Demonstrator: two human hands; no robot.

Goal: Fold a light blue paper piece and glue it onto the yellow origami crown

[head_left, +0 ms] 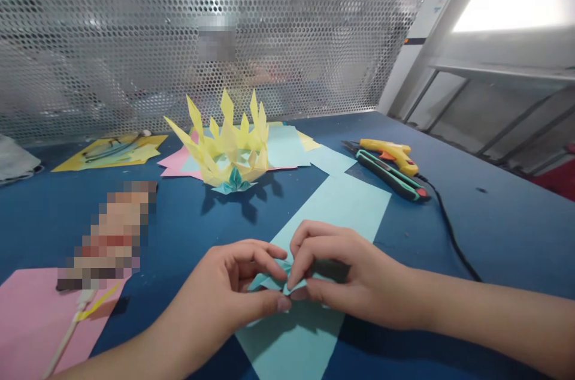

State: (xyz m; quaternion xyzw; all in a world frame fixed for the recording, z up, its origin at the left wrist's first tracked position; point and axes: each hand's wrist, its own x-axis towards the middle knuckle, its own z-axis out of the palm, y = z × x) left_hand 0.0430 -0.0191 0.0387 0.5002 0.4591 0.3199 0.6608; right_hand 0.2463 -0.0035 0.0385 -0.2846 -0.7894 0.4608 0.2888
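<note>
Between my two hands is a small folded piece of light blue paper [269, 282], partly covered by my fingers. My left hand [242, 278] pinches its left side between thumb and fingers. From the other side, my right hand [332, 266] grips it with thumb and forefinger close to the middle. Under both hands lies a flat light blue paper sheet [345, 206]. Farther back stands a yellow folded-paper crown [229, 143] with tall points, and a blue folded paper flower [235, 181] sits at its front.
A yellow glue gun [386, 150] lies at the right beside a green-and-black utility knife [390, 175]; a black cord [444, 218] runs toward me. Pink paper [40, 314] and a blurred-out phone-like object [112, 230] are at left. A perforated metal panel [179, 26] borders the back.
</note>
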